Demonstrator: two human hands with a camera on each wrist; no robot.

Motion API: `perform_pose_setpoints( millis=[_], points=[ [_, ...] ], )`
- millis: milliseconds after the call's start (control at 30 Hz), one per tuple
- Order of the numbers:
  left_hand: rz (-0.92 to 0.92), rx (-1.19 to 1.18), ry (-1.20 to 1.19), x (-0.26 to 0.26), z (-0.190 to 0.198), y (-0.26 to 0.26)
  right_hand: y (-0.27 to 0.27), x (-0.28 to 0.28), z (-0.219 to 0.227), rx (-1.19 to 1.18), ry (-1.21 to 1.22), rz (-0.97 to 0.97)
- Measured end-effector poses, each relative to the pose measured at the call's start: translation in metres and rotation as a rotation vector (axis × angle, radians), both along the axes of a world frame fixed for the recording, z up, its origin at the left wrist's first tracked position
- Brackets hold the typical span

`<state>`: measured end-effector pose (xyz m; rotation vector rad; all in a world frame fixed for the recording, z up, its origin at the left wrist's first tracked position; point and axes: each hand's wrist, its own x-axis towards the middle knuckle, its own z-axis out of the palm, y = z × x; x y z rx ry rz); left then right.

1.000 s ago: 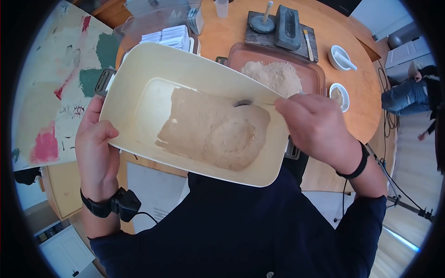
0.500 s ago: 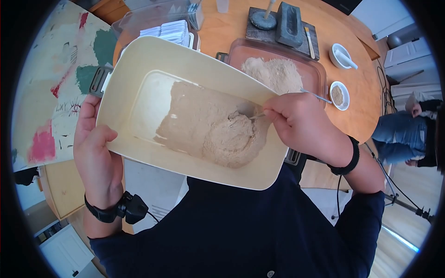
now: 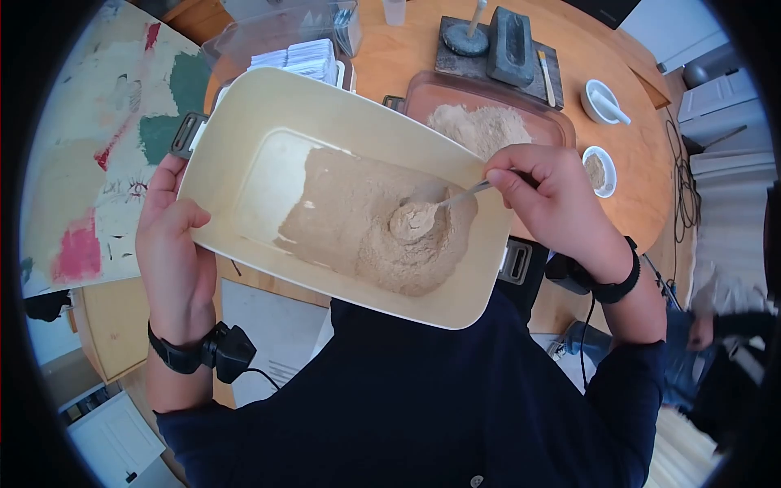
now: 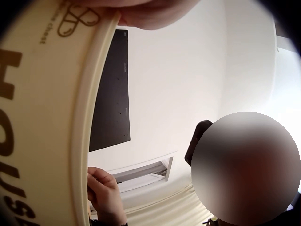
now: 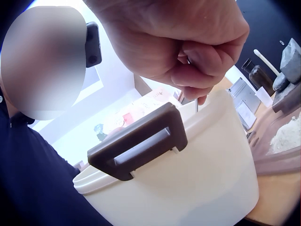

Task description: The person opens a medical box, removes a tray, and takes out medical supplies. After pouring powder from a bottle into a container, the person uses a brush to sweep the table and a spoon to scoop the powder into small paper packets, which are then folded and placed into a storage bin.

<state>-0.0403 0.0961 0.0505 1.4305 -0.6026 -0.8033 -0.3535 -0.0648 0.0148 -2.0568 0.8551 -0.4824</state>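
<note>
My left hand [image 3: 175, 252] grips the left end of a cream plastic box [image 3: 232, 175], its thumb over the rim. The box is tilted, and pale brown powder [image 3: 333, 203] lies across the middle and right of its floor. My right hand [image 3: 557, 203] pinches the thin metal handle of a spoon [image 3: 466, 194] above the box's right end. A mound of powder covers the spoon's bowl, over a hollow in the layer. In the right wrist view, the right fingers [image 5: 202, 70] are curled at the rim, beside a brown clip [image 5: 141, 141].
Behind the box stands a pinkish tray [image 3: 557, 130] with heaped powder [image 3: 480, 130]. To its right are a small powder bowl [image 3: 608, 185] and a mortar [image 3: 590, 89] with pestle. Stone tools and a brush [image 3: 545, 77] lie farther back. Another person [image 3: 708, 350] is at the right.
The right hand has worked the spoon through the powder and drawn it up, heaped. The box stays at nearly the same place. At the right, the other person has moved lower in the view.
</note>
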Motion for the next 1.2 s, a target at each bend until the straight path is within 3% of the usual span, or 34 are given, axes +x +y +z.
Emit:
perform_pose_setpoints(
  millis=[233, 367, 467, 567, 633, 733, 767, 833, 933, 1200],
  points=[
    [0.047, 0.036, 0.072, 0.015, -0.006, -0.013, -0.018, -0.001, -0.003, 0.161, -0.042, -0.051],
    [0.013, 0.037, 0.091, 0.022, -0.008, -0.023, -0.024, 0.002, 0.007, 0.116, -0.086, -0.031],
    [-0.006, 0.040, 0.123, 0.029, -0.013, -0.026, -0.024, 0.004, 0.015, 0.198, 0.007, -0.025],
    [0.005, 0.054, 0.087, 0.028, -0.013, -0.028, -0.022, 0.007, 0.002, 0.074, -0.057, -0.035],
    [0.025, 0.059, 0.056, 0.025, -0.012, -0.028, -0.020, 0.008, 0.000, -0.247, 0.035, 0.050],
    [0.024, 0.051, 0.082, 0.024, -0.010, -0.027, -0.020, 0.007, -0.008, -0.250, -0.012, 0.079],
    [0.025, 0.053, 0.083, 0.023, -0.010, -0.027, -0.022, 0.006, -0.010, -0.249, -0.011, 0.080],
    [0.047, 0.048, 0.097, 0.022, -0.010, -0.027, -0.026, 0.005, -0.012, -0.017, 0.039, -0.004],
    [0.037, 0.069, 0.085, 0.028, -0.015, -0.028, -0.029, 0.007, -0.005, 0.063, 0.072, -0.030],
    [0.003, 0.043, 0.125, 0.032, -0.017, -0.030, -0.029, 0.011, 0.009, 0.062, 0.078, -0.048]
  ],
)
